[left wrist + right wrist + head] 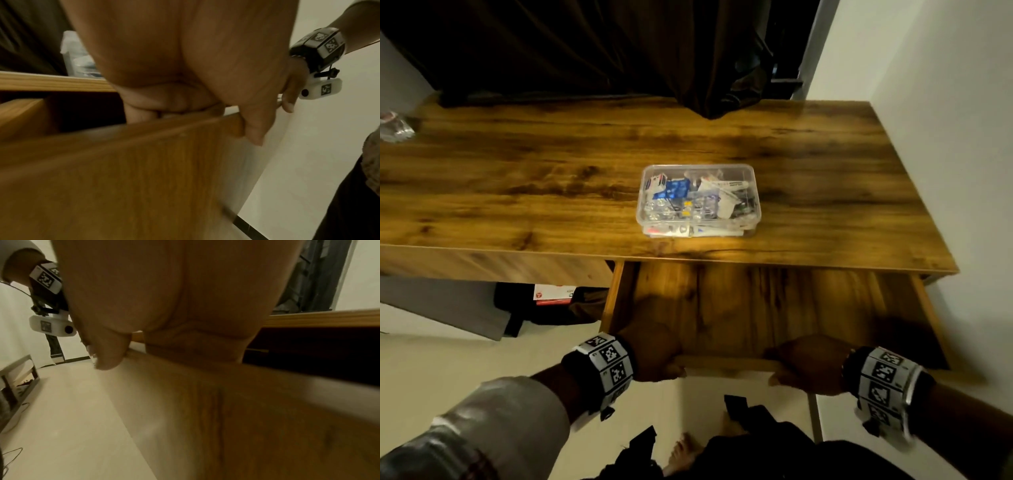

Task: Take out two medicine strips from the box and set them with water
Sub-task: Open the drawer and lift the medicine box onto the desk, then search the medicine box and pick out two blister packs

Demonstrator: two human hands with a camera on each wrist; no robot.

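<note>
A clear plastic box with its lid on, packed with medicine strips, sits on the wooden desk near the front edge. Below it the desk drawer stands pulled out, its inside bare. My left hand grips the top edge of the drawer front at its left end, fingers curled inside and thumb outside. My right hand grips the same drawer front further right. The box shows blurred behind my left hand in the left wrist view. No water is in view.
A crumpled clear wrapper lies at the desk's far left. A dark curtain hangs over the back edge. White wall borders the desk's right side. A black bag and a red-white package sit under the desk.
</note>
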